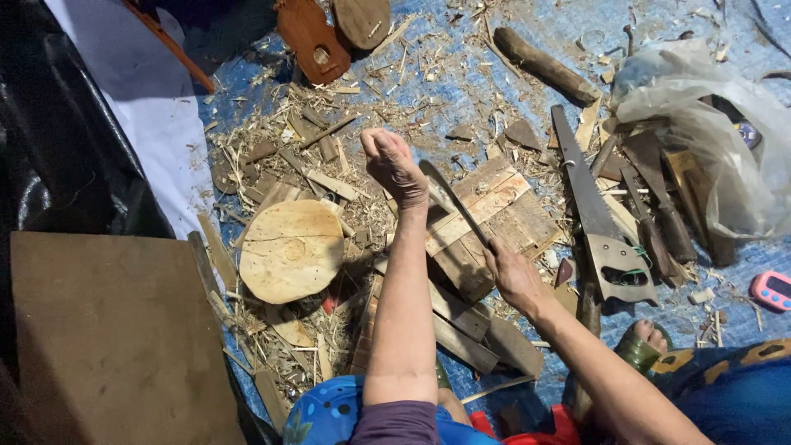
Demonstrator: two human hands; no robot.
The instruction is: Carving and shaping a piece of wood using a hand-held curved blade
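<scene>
My left hand [392, 165] is raised as a closed fist over a litter of wood shavings; anything inside it is hidden. My right hand [512, 276] grips the handle of a long curved knife [456, 206]. Its dark blade runs up and left, and the tip ends just beside my left wrist. Under both hands lie several flat wooden planks [494, 202]. A round pale wooden block [291, 250] sits to the left of my left forearm.
A hand saw [595, 218] lies right of the planks among dark wood pieces. Beyond are a log [545, 66], a clear plastic bag [713, 124] and a pink gadget [771, 289]. A brown board [107, 338] lies at left, carved wooden shapes [317, 37] at top, and my sandalled foot [647, 342] at lower right.
</scene>
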